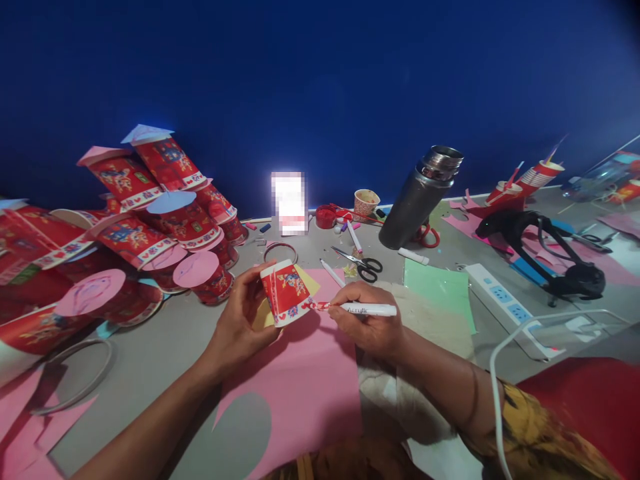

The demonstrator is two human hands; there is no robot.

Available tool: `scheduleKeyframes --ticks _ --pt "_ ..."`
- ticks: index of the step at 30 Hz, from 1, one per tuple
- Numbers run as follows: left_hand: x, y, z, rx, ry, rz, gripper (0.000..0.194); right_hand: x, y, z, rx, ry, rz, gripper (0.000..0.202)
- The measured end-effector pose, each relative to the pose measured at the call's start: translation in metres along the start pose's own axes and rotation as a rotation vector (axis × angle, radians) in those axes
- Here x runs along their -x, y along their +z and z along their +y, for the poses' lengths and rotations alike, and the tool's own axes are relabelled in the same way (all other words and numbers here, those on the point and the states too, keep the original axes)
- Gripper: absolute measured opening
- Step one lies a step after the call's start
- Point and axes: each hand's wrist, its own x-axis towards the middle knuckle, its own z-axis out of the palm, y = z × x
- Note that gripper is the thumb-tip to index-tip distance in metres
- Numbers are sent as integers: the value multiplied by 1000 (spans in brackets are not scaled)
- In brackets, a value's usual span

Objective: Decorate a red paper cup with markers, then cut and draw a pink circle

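Note:
Tilted in my left hand [245, 310] is a red printed paper cup [287, 290] with a white band of hearts and flowers, the fingers wrapped round its far side. My right hand [367, 319] pinches a white acrylic marker [373, 310], whose red tip end points left at the cup's edge; whether it touches is hard to tell. Beneath both hands lies a pink paper sheet [300, 380] with a round piece cut out. A bit of yellow paper [307, 280] shows behind the cup.
Decorated red cups [185, 223] are stacked at left. Scissors [363, 263], a dark flask [420, 200] and loose markers lie beyond my hands. At right are green paper [437, 290], a power strip [510, 310], a white cable [495, 373] and a black strapped object [545, 247].

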Motion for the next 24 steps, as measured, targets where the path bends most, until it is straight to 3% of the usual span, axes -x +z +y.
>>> scheduleKeyframes --ticks 4,16,20,24 --pt "0 0 -1 7 -11 0 88 0 0 0 -23 -8 -16 9" --pt "-1 -1 -1 -3 -33 -5 87 1 -2 9 -31 50 131 11" --pt "0 -5 -2 -136 -55 28 90 0 -4 14 2 62 117 14" --pt "0 -8 4 -353 44 35 87 -4 -4 15 34 -21 109 10"
